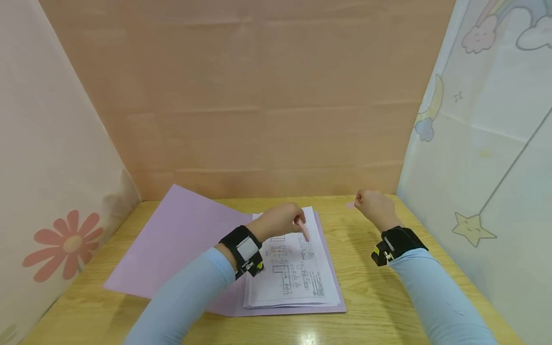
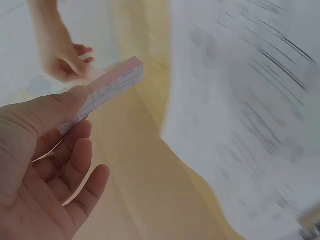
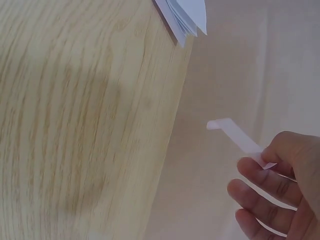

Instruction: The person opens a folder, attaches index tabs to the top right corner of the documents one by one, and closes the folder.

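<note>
Above the printed sheets (image 1: 297,282), my left hand (image 1: 280,223) pinches a small pad of pink sticky tabs (image 2: 117,80) between thumb and forefinger. The pad shows a pink edge and a pale face with printed lines; its other fingers are loosely bent. Farther right, over the wooden table, my right hand (image 3: 295,185) holds a thin pink paper strip (image 3: 240,136) between thumb and fingertips. The strip's far end curls over. The sheets bear technical drawings and lie stacked inside an opened purple folder (image 1: 185,239), its cover spread to the left.
The wooden table (image 1: 366,297) meets a tan backdrop (image 1: 258,120) at its far edge. Pale walls with drawn decorations stand on both sides, a flower (image 1: 71,244) on the left and a star (image 1: 472,229) on the right.
</note>
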A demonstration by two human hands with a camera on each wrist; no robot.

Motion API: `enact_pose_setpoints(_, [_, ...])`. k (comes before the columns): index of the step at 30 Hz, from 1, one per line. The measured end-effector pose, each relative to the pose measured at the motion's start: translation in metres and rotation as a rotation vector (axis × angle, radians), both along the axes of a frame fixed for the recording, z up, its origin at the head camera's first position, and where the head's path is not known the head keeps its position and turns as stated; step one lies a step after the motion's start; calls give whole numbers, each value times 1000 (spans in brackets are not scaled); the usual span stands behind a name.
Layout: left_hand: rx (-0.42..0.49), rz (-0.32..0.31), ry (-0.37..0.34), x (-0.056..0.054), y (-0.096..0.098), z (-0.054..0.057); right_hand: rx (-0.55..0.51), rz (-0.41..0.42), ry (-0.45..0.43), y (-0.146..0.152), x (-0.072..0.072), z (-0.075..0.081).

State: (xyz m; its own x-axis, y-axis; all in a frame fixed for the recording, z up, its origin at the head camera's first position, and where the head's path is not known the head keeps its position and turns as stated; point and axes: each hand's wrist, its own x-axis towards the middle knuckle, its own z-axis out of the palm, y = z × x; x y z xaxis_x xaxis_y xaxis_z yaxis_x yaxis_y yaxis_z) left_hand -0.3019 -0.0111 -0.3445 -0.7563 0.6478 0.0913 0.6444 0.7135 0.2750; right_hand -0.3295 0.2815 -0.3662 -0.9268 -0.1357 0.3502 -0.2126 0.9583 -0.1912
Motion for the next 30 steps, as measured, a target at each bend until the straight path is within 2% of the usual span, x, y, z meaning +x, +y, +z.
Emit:
enact_pose_setpoints(3, [24,-53,7,7,25,10,-3,2,6,0,-1,0])
enact_pose_setpoints(6, [18,-110,-27,15,51,6,-3,4,40,-1,-3,-1])
enact_pose_setpoints(9, [-25,-176,-71,25,73,-11,-2,15,62,-4,-3,-3])
enact_pose_setpoints(13, [-108,-246,-52,38,92,-41,1,24,58,-8,-1,-5])
enact_pose_setpoints(16, [-165,-244,-6,46,98,-57,4,17,48,-8,-2,-5])
enact_pose_setpoints(21, [-240,-217,37,52,101,-69,10,14,41,-8,-4,-6])
enact_pose_setpoints(24, [-250,-215,12,52,100,-71,11,16,47,-9,-6,-7])
enact_pose_setpoints(26, [-234,-211,-10,51,98,-69,17,14,50,-10,-7,-7])
enact_pose_setpoints(28, [-212,-211,-27,46,92,-61,20,13,51,-10,-8,-7])
enact_pose_setpoints(30, [-183,-199,-36,38,82,-48,20,11,54,-11,-8,-7])
